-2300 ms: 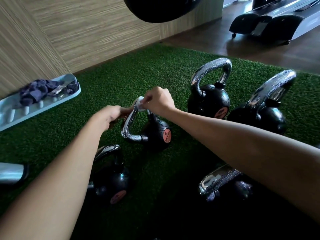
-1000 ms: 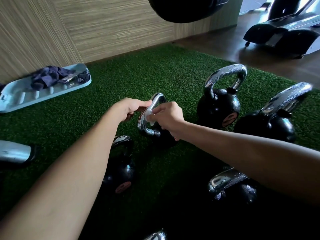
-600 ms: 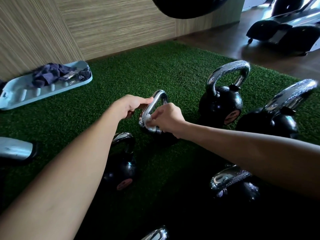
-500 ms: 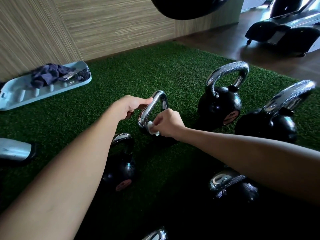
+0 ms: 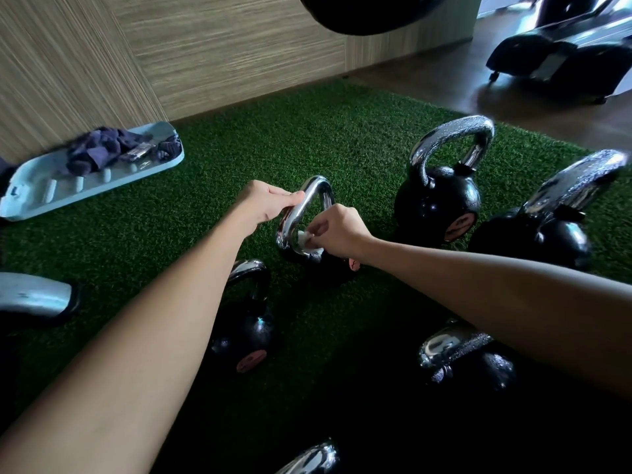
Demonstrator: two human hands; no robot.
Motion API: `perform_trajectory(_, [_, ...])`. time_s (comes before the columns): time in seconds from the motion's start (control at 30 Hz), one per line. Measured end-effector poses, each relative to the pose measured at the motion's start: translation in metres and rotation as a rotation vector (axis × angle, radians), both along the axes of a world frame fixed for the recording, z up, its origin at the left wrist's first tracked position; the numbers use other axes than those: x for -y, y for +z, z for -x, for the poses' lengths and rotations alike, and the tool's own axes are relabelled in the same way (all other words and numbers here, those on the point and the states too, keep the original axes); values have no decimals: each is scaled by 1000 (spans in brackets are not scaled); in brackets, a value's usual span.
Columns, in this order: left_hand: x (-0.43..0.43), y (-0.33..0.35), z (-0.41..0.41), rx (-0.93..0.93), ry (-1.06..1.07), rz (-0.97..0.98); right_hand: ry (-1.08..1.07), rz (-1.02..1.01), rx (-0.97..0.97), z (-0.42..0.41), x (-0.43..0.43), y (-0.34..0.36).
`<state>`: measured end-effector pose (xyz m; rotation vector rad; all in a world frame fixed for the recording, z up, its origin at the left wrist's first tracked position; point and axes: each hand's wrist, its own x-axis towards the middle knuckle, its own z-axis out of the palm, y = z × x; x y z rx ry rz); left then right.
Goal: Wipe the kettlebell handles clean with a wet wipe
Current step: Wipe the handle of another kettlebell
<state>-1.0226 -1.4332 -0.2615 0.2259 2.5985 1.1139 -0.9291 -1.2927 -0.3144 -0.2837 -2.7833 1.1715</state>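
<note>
on green turf (image 5: 307, 138) by a wooden wall (image 5: 205, 46), the left hand (image 5: 266, 203) grips the top of the handle (image 5: 294, 217) of the middle kettlebell (image 5: 330, 268) while the right hand (image 5: 340, 229) pinches a wet wipe (image 5: 305, 238) low on it; likely mid-task, with the other kettlebells (image 5: 437, 203) impossible to judge.

turf (image 5: 260, 138) open fwd/left | kettlebells (image 5: 437, 203) crowd right | tray (image 5: 34, 196) far left

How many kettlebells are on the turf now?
6 kettlebells: one centre being wiped, two at right, two nearer below the arms, one handle at bottom edge. The left-edge chrome piece may be another.
</note>
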Motion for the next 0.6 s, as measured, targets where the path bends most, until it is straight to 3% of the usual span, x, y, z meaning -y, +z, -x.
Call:
perform_trajectory(0.2, [6, 1, -11, -59, -17, 31, 55, -26, 106, 8, 1, -3])
perform_trajectory(0.37, [13, 3, -12, -85, -26, 37, 55, 274, 183, 10, 4, -5])
perform_trajectory(0.53, [16, 2, -12, -38, -25, -5, 61, 105, 151, 13, 8, -2])
perform_trajectory(0.6, [17, 4, -13, -23, -38, -11, 23, 249, 209, 13, 11, -2])
